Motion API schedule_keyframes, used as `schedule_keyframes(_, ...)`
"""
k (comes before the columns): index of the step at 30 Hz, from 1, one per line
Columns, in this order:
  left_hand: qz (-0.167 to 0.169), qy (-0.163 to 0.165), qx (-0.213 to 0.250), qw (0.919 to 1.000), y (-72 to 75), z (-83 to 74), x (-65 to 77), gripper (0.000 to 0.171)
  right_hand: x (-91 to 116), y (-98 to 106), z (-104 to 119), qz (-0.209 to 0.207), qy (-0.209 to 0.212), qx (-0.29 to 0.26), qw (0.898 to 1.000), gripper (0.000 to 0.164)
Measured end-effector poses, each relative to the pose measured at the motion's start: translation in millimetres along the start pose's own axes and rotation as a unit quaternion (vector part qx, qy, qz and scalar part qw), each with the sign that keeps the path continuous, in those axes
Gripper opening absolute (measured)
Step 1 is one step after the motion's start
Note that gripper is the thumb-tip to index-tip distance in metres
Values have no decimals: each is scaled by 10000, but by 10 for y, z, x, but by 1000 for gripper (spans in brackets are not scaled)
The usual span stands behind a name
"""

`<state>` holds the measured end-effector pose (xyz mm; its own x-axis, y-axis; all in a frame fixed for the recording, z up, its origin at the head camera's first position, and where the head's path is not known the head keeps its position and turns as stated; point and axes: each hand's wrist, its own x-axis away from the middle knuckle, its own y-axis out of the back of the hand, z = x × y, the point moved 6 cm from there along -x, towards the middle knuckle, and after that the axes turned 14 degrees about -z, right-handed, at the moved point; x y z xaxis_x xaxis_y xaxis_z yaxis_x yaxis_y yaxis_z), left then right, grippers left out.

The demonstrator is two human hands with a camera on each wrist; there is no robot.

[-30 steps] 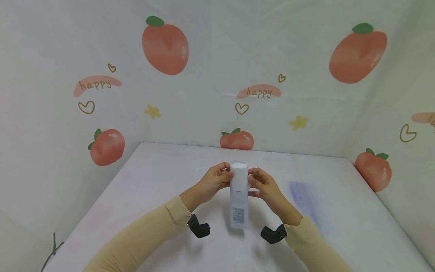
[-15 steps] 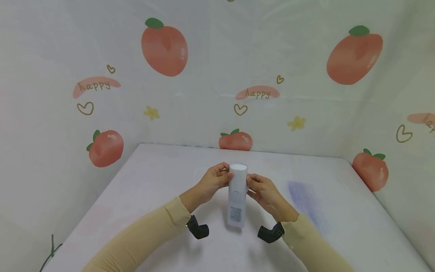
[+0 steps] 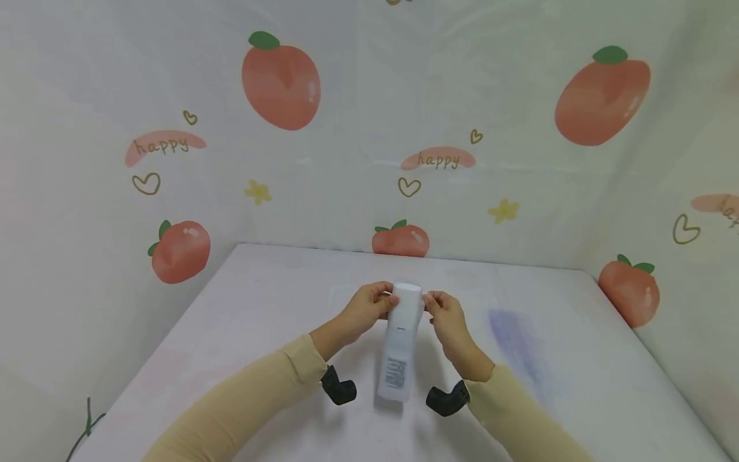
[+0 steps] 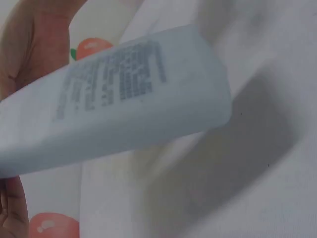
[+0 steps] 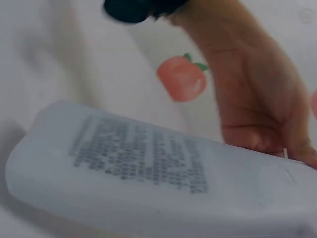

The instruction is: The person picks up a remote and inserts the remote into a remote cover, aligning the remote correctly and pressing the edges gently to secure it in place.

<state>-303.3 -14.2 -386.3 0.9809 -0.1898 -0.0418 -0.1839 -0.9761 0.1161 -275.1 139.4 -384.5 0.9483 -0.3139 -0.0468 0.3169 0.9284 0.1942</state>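
Observation:
A long white plastic object (image 3: pixel 399 346) with rounded edges hangs tilted above the table, its kind not clear. Dark printed text covers its near end, and a short dark slit marks its middle. My left hand (image 3: pixel 362 310) grips the far end from the left, thumb on the face. On the right edge of that end, my right hand (image 3: pixel 453 326) pinches with thumb and forefinger. The left wrist view shows the object's printed face (image 4: pixel 124 94) and blunt end. In the right wrist view the fingers (image 5: pixel 255 136) are partly hidden behind the object.
A white table (image 3: pixel 288 276) lies beneath, with a bluish smear (image 3: pixel 516 340) at the right. Behind it hangs a white cloth (image 3: pixel 358 96) printed with fruit, hearts and flowers. Black cameras (image 3: pixel 339 386) are strapped to both wrists, and a dark green cord (image 3: pixel 88 427) shows at lower left.
The near end of the white object has swung left and a little toward me. My right wrist has moved left, and its fingers have drawn into a tighter pinch. The left hand has barely moved.

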Motion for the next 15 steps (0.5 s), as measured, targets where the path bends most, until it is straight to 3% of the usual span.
schedule_keyframes(3, -104, -33, -159, 9998, 10, 2, 3, 27, -8, 8, 39, -249, 548, 786, 9951, 22)
schedule_keyframes(5, -109, -91, -237, 9996, 9, 3, 5, 28, -13, 12, 44, -280, 736, 975, 9921, 21)
schedule_keyframes(8, 35, -123, -285, 9995, -7, 17, 15, 28, -38, 23, -5, -194, 490, 809, 9953, 21)
schedule_keyframes(12, 191, -144, -322, 9992, -29, 32, 34, 29, -93, 31, -50, 29, -188, 193, 9996, 23)
schedule_keyframes(15, 198, -166, -232, 9994, -37, 1, 31, 30, -143, 34, -10, 112, -370, -227, 9990, 22)
